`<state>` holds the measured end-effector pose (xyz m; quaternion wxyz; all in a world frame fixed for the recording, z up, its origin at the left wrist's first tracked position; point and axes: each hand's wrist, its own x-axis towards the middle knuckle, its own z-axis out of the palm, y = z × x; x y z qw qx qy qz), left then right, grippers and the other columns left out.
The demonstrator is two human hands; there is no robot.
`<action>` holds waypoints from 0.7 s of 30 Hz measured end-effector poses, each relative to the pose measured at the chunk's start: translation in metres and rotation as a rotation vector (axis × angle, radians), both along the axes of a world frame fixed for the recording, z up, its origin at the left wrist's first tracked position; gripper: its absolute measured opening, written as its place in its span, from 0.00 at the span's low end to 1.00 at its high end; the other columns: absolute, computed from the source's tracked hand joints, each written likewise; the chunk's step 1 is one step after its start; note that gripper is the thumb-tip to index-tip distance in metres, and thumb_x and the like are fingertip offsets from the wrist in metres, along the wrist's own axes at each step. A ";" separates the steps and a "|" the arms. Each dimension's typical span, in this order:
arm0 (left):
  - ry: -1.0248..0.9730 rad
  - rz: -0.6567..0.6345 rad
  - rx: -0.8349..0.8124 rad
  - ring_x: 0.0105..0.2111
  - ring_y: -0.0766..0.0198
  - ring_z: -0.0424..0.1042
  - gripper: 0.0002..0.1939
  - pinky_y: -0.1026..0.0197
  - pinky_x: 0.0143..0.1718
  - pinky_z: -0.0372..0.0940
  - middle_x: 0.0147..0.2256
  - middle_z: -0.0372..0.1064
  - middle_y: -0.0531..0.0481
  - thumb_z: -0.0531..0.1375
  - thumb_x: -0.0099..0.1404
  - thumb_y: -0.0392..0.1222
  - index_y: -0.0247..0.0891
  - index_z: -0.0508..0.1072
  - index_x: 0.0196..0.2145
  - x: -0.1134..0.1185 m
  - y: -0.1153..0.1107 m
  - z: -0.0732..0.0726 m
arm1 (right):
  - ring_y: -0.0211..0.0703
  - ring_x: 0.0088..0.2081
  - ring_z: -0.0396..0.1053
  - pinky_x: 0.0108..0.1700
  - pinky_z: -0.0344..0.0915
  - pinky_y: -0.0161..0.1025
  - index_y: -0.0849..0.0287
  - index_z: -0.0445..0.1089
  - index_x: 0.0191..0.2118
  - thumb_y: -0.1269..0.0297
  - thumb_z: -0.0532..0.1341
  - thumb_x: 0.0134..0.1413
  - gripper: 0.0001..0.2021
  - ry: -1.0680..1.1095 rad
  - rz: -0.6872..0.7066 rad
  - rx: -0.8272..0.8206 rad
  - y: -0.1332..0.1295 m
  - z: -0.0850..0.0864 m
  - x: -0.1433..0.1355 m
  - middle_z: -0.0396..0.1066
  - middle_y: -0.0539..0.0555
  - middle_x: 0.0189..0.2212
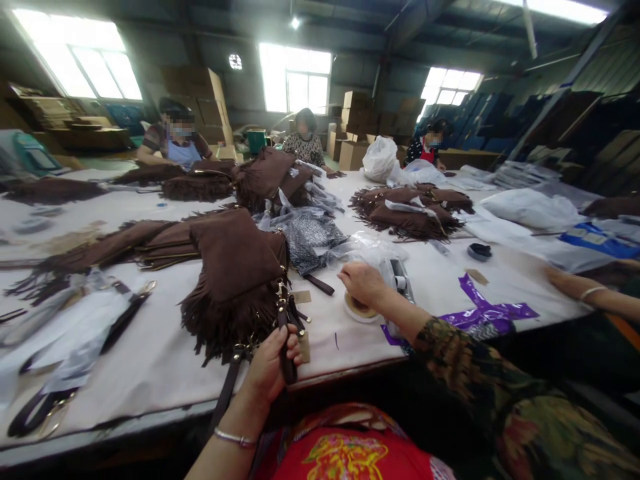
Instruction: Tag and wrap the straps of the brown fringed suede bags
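Observation:
My left hand (273, 363) is wrapped round a dark brown strap (283, 327) with gold-coloured metal fittings, near the table's front edge. The strap hangs by a clip at the side of a brown fringed handbag (235, 257), the top one of a pile. My right hand (364, 285) is closed above a roll of tape (361, 311) beside a tape dispenser (400, 283). Its fingertips are pinched together, and whatever may be between them is too small to tell. A second strap (227, 390) drops past the table edge left of my left wrist.
More fringed bags (410, 210) lie farther back. Straps in clear plastic (85, 340) are at the left, and purple tape (480, 313) is at the right. A neighbour's hand (567, 283) rests on the table at the right. Several people sit across the table.

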<state>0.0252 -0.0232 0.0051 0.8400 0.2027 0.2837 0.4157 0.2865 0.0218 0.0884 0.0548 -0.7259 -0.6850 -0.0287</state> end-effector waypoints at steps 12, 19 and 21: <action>-0.032 -0.020 -0.020 0.21 0.74 0.54 0.17 0.66 0.23 0.55 0.25 0.55 0.58 0.67 0.60 0.48 0.36 0.69 0.39 -0.005 0.002 -0.008 | 0.55 0.52 0.67 0.52 0.62 0.44 0.65 0.78 0.44 0.70 0.54 0.60 0.14 -0.193 0.028 -0.133 0.148 -0.028 -0.018 0.72 0.69 0.48; -0.042 -0.032 -0.045 0.21 0.74 0.53 0.17 0.65 0.24 0.54 0.25 0.55 0.57 0.68 0.59 0.50 0.37 0.69 0.38 -0.006 0.003 -0.012 | 0.54 0.52 0.68 0.51 0.63 0.43 0.63 0.78 0.46 0.70 0.54 0.61 0.16 -0.227 0.022 -0.148 0.173 -0.042 -0.024 0.72 0.68 0.48; -0.039 -0.032 -0.041 0.21 0.74 0.53 0.18 0.65 0.24 0.53 0.25 0.55 0.57 0.68 0.58 0.50 0.37 0.69 0.38 -0.005 0.004 -0.012 | 0.53 0.52 0.69 0.51 0.63 0.42 0.64 0.77 0.46 0.70 0.54 0.62 0.16 -0.227 0.015 -0.148 0.175 -0.043 -0.025 0.72 0.69 0.49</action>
